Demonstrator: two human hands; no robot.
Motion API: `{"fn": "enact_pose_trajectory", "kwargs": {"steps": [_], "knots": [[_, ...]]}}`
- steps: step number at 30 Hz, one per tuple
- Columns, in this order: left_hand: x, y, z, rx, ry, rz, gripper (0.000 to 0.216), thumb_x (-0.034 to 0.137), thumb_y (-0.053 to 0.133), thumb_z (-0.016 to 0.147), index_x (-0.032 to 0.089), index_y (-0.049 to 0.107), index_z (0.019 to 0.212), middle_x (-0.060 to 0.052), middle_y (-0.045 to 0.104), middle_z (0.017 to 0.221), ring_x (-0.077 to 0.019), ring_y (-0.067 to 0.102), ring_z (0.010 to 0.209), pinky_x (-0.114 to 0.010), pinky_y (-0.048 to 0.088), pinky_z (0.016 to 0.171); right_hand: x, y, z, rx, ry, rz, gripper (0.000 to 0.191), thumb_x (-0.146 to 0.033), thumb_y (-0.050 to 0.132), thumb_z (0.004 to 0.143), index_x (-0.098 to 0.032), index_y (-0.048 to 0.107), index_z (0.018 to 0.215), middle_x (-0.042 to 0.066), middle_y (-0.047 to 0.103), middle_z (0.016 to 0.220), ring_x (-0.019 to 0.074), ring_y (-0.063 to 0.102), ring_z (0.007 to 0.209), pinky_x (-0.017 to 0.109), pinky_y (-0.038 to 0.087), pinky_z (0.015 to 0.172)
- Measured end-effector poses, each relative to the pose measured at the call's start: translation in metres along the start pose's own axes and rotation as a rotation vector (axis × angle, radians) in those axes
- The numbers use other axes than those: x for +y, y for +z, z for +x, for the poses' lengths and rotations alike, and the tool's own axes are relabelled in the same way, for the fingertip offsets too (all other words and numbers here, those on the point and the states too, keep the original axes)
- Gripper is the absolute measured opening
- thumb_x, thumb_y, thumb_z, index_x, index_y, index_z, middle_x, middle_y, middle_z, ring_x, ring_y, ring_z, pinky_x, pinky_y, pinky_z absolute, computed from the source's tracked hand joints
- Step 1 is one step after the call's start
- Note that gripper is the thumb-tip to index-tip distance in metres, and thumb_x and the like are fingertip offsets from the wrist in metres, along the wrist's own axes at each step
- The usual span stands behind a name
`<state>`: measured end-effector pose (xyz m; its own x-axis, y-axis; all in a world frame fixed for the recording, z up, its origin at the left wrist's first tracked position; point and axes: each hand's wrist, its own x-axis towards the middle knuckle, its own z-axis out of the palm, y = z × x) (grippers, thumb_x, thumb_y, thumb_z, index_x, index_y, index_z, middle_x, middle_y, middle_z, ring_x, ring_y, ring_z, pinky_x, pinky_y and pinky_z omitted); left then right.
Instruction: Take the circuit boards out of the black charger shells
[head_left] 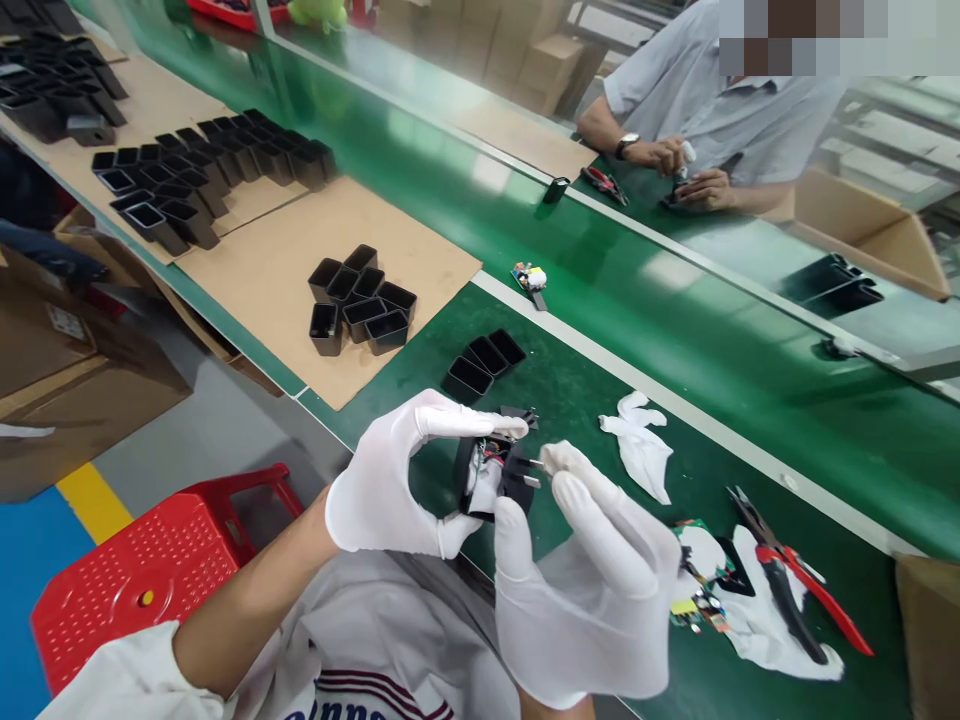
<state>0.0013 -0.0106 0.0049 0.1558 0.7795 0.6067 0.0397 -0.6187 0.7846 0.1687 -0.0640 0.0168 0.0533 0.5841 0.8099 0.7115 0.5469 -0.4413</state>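
In the head view my white-gloved left hand (386, 475) is closed round a black adapter housing (463, 478). White material and coloured wires show inside its open end. Against that opening sits a black plug cover (517, 475) with flat metal prongs, tilted and partly apart from the housing. My gloved right hand (589, 575) pinches the cover, thumb below and fingers by the prongs. Just behind my left fingertips lies another black plug piece (519, 415), partly hidden. Three empty black housings (484, 362) stand beyond my hands.
Several black housings (365, 308) stand on cardboard (281, 330). Red-handled pliers (795, 570), circuit boards (701, 575) and a white glove (639, 445) lie rightward. A small circuit assembly (531, 282) rests by the green conveyor (645, 310). Opposite, a co-worker (705, 130) handles a part. A red stool (150, 570) stands left.
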Motion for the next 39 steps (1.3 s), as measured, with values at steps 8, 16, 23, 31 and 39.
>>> {"fn": "enact_pose_trajectory", "kwargs": {"steps": [8,16,23,31,39], "knots": [[-0.02,-0.039,-0.012,0.029,-0.055,0.074,0.078,0.007,0.078,0.066,0.026,0.069,0.141,-0.007,0.083,0.132,-0.0283,0.079,0.116,-0.045,0.069,0.1,-0.023,0.025,-0.021,-0.243,-0.1,0.095,0.045,0.003,0.073,0.089,-0.023,0.073,0.125,-0.002,0.069,0.082,0.0161,0.062,0.07,0.036,0.056,0.064],[-0.02,-0.056,-0.006,0.059,-0.091,0.166,0.073,0.007,0.072,0.064,0.026,0.075,0.135,-0.005,0.085,0.126,-0.0266,0.08,0.108,-0.042,0.068,0.094,-0.022,0.048,-0.029,-0.268,-0.096,0.114,0.038,-0.001,0.073,0.092,-0.024,0.073,0.121,0.0,0.069,0.082,0.0165,0.062,0.073,0.035,0.057,0.066],[-0.026,-0.057,-0.007,0.039,-0.089,0.148,0.072,0.008,0.071,0.063,0.024,0.077,0.134,-0.004,0.085,0.126,-0.0252,0.078,0.105,-0.04,0.066,0.095,-0.021,0.051,-0.031,-0.282,-0.073,0.128,0.037,0.0,0.072,0.094,-0.024,0.071,0.123,0.0,0.071,0.086,0.016,0.065,0.077,0.036,0.058,0.071],[-0.031,-0.05,-0.011,0.038,-0.107,0.087,0.076,0.004,0.073,0.062,0.024,0.076,0.136,-0.004,0.083,0.131,-0.0254,0.077,0.112,-0.04,0.065,0.101,-0.018,0.048,-0.04,-0.281,-0.037,0.126,0.035,0.001,0.073,0.094,-0.022,0.072,0.121,0.001,0.069,0.092,0.0164,0.064,0.082,0.036,0.058,0.075],[-0.038,-0.04,-0.016,0.094,-0.033,-0.1,0.082,0.003,0.084,0.072,0.027,0.058,0.146,-0.012,0.08,0.136,-0.0344,0.077,0.127,-0.054,0.065,0.108,-0.016,0.045,-0.039,-0.254,-0.037,0.079,0.038,-0.001,0.075,0.094,-0.024,0.072,0.124,0.002,0.071,0.094,0.017,0.068,0.084,0.036,0.061,0.077]]}}
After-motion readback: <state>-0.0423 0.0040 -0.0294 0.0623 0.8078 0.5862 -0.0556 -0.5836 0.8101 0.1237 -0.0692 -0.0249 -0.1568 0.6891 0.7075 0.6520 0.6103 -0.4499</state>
